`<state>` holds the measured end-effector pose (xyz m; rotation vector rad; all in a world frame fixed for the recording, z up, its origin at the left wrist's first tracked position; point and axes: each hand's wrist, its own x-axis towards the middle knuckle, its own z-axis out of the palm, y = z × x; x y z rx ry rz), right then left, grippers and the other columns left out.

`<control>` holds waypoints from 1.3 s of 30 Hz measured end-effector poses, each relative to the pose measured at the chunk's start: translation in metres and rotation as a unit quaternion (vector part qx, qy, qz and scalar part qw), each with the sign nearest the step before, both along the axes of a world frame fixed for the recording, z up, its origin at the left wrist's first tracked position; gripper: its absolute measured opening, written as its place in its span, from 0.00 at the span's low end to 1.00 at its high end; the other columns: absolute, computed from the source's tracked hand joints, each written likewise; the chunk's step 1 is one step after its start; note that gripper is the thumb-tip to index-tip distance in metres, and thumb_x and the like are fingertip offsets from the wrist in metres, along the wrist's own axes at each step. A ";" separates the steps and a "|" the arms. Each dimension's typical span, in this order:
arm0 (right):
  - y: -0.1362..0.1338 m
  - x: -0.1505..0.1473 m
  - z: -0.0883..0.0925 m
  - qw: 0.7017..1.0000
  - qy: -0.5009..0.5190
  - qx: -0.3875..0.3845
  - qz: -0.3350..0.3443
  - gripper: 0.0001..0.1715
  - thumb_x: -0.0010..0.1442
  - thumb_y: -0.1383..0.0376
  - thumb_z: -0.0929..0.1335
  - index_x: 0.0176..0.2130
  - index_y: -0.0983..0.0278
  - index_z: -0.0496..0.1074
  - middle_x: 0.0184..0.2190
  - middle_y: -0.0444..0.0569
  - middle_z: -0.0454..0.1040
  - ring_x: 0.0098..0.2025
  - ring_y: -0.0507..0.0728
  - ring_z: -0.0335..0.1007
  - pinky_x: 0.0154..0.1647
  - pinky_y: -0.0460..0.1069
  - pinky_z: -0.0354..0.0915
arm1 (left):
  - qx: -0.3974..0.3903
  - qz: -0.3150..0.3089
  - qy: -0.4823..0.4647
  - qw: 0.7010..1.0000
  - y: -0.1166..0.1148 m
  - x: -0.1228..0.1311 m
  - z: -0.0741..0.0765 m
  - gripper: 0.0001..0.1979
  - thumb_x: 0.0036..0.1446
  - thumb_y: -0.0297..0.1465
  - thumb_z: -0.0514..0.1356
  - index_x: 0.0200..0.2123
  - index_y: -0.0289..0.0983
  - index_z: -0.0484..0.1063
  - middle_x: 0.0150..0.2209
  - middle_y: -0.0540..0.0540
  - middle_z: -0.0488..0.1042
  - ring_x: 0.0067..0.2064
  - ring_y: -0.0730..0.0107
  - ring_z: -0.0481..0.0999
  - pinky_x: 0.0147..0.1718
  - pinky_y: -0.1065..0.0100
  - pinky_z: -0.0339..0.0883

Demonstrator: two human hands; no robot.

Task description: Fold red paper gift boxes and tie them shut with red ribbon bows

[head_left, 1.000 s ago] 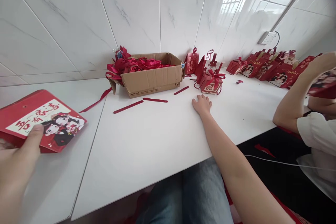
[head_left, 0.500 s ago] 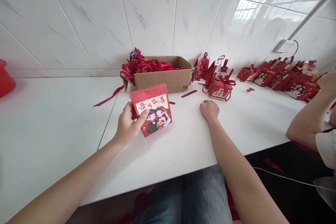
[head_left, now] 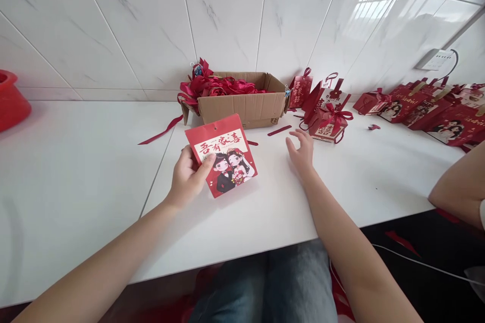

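My left hand (head_left: 191,174) grips a red gift box (head_left: 227,161) by its left side, thumb across the front. A cartoon couple and Chinese lettering are printed on that face, with a small hole near the top edge. Whether the box is folded flat I cannot tell. My right hand (head_left: 302,151) hovers at or just over the table, fingers apart and holding nothing. Just beyond it stands a small red gift box tied with a ribbon bow (head_left: 329,122). Short red ribbon strips (head_left: 279,130) lie between my hands and the carton.
A cardboard carton (head_left: 242,109) full of red ribbons (head_left: 231,86) stands against the tiled wall. One ribbon tail (head_left: 161,130) trails left over the table. Several red gift boxes (head_left: 449,121) fill the right back, near another person's arm (head_left: 460,186). A red plastic container (head_left: 13,101) sits far left.
The view has swung slightly. The gift box in my left hand has turned to face me more fully. My right hand has lifted a little, its thumb and fingers spreading apart.
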<state>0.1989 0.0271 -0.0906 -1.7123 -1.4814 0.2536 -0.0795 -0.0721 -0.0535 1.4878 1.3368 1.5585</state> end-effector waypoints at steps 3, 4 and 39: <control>-0.025 -0.033 0.014 0.956 0.135 0.087 0.245 0.26 0.62 0.53 0.59 0.58 0.56 0.58 0.63 0.51 0.60 0.64 0.59 0.55 0.59 0.56 0.58 | 0.023 -0.007 0.053 0.998 -0.006 0.003 -0.007 0.21 0.54 0.44 0.62 0.46 0.38 0.66 0.44 0.41 0.77 0.44 0.60 0.78 0.38 0.65 0.75; -0.033 -0.044 0.017 0.935 0.166 0.098 0.297 0.30 0.62 0.52 0.59 0.61 0.53 0.51 0.63 0.50 0.59 0.64 0.59 0.55 0.58 0.56 0.59 | 0.045 0.003 0.089 0.995 -0.007 0.004 -0.010 0.20 0.54 0.43 0.62 0.45 0.38 0.66 0.42 0.42 0.77 0.42 0.61 0.78 0.37 0.65 0.75; -0.048 -0.054 0.026 0.659 0.359 -0.393 0.531 0.14 0.52 0.59 0.72 0.37 0.66 0.75 0.31 0.46 0.76 0.29 0.50 0.70 0.30 0.45 0.64 | 0.016 -0.055 0.072 0.996 -0.023 -0.018 0.028 0.09 0.56 0.33 0.62 0.41 0.40 0.70 0.41 0.46 0.73 0.46 0.64 0.73 0.43 0.65 0.70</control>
